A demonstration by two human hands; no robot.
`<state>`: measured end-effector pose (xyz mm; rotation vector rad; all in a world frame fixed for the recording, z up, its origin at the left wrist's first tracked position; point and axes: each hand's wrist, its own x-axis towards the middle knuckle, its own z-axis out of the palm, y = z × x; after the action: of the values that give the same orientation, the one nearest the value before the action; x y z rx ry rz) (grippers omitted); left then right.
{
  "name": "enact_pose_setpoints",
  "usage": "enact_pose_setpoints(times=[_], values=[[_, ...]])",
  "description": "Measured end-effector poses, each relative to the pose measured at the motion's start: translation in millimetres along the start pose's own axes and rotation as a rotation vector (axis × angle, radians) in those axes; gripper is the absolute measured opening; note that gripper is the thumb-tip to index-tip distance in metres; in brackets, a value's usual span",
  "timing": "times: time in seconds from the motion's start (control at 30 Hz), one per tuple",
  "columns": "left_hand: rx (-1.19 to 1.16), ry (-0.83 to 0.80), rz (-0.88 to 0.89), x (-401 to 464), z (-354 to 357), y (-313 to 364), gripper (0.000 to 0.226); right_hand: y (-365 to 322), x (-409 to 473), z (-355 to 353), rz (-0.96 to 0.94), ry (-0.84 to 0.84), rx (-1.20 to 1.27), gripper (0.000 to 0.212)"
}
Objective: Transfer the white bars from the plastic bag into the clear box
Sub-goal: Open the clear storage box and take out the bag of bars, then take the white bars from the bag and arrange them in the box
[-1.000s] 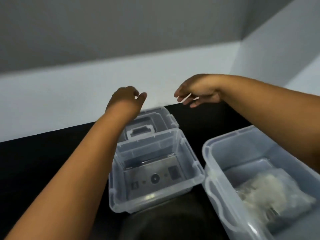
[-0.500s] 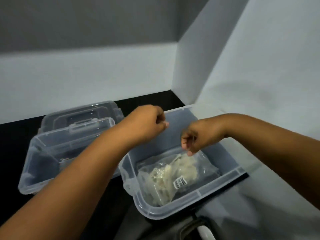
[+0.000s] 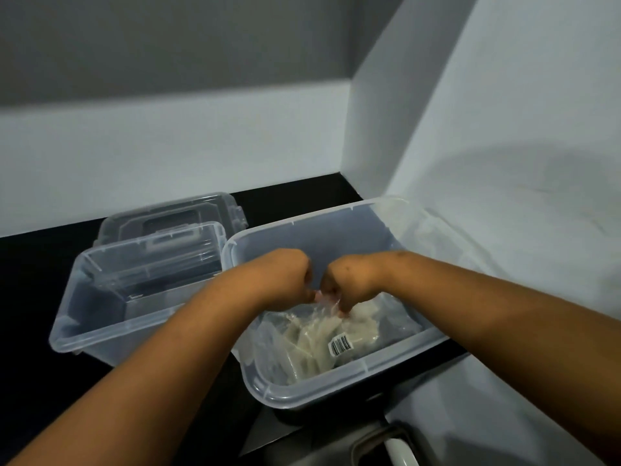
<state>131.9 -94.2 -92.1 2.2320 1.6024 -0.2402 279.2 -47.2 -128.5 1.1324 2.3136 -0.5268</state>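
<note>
Both hands met at the top of the plastic bag point(image 3: 312, 338), the left hand point(image 3: 289, 280) and right hand point(image 3: 349, 280) each pinching its crinkled film, apparently to open it. The bag, thin and glossy with a barcode sticker point(image 3: 340, 344), lay inside the right bin point(image 3: 336, 388); pale, slender white bars point(image 3: 309, 348) showed through it. The clear box point(image 3: 84, 334), smooth and translucent, stood left on the black desk point(image 3: 33, 270). Next, the mouth probably needed parting without tearing.
</note>
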Motion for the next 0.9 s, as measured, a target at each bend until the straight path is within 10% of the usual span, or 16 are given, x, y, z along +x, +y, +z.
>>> enact_pose_setpoints(times=[0.23,0.43,0.73,0.9], values=[[-0.03,0.023,-0.064,-0.3,21.6,15.7,0.051,9.0,-26.8,-22.7,-0.015,0.081,0.057,0.015],[-0.086,0.26,-0.086,-2.9,9.4,23.2,0.017,16.1,-72.1,-36.8,-0.027,0.34,0.212,0.012],[-0.095,0.423,-0.017,-41.8,-62.3,8.8,0.02,-9.7,-157.4,-10.7,-0.183,1.198,0.478,0.031],[-0.102,0.407,0.012,-62.2,-81.9,-3.9,0.023,-28.9,-170.3,22.6,-0.333,0.948,0.544,0.022]])
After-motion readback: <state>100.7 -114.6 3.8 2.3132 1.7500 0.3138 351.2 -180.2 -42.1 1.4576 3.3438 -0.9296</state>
